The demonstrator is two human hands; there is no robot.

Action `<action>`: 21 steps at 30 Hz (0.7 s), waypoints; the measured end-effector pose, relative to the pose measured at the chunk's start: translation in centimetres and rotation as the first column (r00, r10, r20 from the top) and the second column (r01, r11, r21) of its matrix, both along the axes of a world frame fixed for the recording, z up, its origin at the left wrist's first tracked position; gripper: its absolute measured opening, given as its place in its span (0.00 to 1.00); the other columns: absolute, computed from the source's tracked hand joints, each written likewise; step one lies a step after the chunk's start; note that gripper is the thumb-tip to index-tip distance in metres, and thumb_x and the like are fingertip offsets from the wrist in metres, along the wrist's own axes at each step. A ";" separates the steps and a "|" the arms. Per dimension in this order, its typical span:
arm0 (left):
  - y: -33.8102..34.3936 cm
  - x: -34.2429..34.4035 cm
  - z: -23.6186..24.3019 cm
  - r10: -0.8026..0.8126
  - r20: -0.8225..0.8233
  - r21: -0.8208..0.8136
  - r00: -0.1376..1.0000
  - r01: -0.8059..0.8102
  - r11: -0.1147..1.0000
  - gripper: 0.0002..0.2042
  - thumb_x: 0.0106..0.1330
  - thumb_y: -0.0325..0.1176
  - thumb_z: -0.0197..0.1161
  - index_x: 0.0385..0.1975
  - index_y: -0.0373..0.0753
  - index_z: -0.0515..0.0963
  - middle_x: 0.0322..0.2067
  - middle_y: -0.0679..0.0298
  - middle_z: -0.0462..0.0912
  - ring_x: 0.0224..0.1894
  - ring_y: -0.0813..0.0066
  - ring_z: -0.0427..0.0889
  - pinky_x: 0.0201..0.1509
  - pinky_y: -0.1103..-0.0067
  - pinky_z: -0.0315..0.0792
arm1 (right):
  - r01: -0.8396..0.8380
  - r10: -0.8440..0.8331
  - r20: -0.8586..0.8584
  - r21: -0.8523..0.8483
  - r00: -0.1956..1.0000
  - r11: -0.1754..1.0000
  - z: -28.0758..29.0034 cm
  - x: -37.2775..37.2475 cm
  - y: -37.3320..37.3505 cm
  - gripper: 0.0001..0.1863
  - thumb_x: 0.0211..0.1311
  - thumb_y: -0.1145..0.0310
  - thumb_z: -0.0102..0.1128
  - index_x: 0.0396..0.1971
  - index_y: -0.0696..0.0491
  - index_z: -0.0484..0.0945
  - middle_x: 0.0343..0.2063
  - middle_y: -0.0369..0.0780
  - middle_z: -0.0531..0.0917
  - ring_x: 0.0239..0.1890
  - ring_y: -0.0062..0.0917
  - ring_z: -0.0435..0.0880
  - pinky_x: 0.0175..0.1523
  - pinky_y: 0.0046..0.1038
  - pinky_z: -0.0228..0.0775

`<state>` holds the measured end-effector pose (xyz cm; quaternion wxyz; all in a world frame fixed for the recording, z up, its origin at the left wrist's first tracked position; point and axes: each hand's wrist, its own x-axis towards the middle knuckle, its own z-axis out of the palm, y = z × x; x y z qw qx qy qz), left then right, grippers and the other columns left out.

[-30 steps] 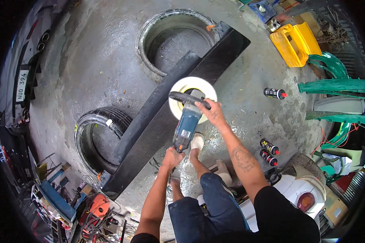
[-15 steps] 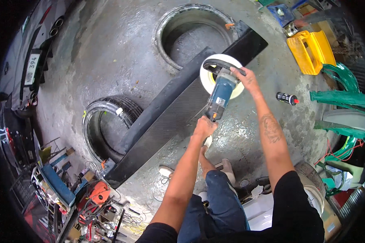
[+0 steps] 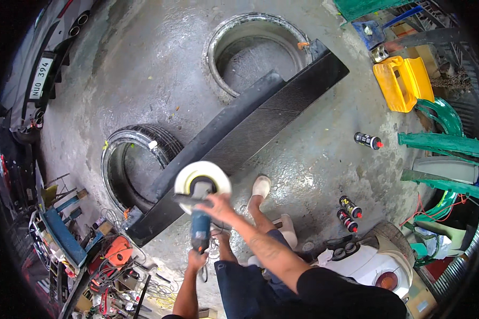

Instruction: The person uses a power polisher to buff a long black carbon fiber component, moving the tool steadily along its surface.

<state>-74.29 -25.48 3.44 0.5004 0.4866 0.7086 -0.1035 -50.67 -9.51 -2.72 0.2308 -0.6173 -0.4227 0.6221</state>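
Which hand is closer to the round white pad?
Right. The right hand holds the front of the polisher, close by the pad; the left hand holds the back end, farther from it.

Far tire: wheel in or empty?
Empty. Bare floor shows through the middle of the far tire, with no wheel inside.

Passage lies over the grey concrete floor [image 3: 311, 146] between the long black woven-textured panel [image 3: 271, 119] and a black red-capped bottle [image 3: 366, 140], while round black rubber tyres [image 3: 167, 141] obstruct the far-left side.
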 end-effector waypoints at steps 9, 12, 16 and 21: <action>2.1 4.8 0.1 0.045 -0.011 -0.074 0.999 -0.045 0.996 0.09 0.50 0.31 0.63 0.26 0.30 0.77 0.21 0.56 0.81 0.24 0.71 0.78 0.30 0.70 0.72 | 0.042 -0.049 0.068 0.109 0.996 0.993 -0.5 4.2 -0.6 0.33 0.53 0.40 0.65 0.45 0.56 0.81 0.39 0.51 0.84 0.46 0.42 0.80 0.58 0.38 0.64; 4.9 10.5 -2.3 0.009 0.058 -0.063 0.998 -0.005 0.998 0.15 0.49 0.33 0.66 0.34 0.30 0.79 0.27 0.52 0.83 0.31 0.63 0.83 0.38 0.69 0.74 | 0.161 -0.168 0.052 0.113 0.984 0.980 -0.3 11.0 1.9 0.30 0.53 0.43 0.67 0.45 0.55 0.81 0.40 0.47 0.83 0.45 0.37 0.81 0.58 0.36 0.67; 8.4 18.2 -8.1 -0.260 0.089 0.053 0.961 0.256 0.965 0.20 0.46 0.37 0.67 0.34 0.25 0.78 0.31 0.40 0.82 0.38 0.45 0.83 0.44 0.62 0.76 | 0.267 -0.273 0.091 0.065 0.958 0.961 1.0 20.9 7.2 0.28 0.52 0.49 0.70 0.42 0.60 0.81 0.37 0.44 0.85 0.40 0.26 0.82 0.48 0.28 0.73; 14.4 29.7 -10.4 -0.122 0.214 0.303 0.969 0.053 0.952 0.18 0.48 0.41 0.64 0.18 0.26 0.77 0.21 0.40 0.79 0.28 0.46 0.83 0.35 0.62 0.76 | 0.334 -0.366 0.227 0.170 0.902 0.927 1.8 30.8 11.8 0.30 0.53 0.46 0.69 0.39 0.61 0.82 0.33 0.41 0.84 0.36 0.22 0.79 0.45 0.26 0.71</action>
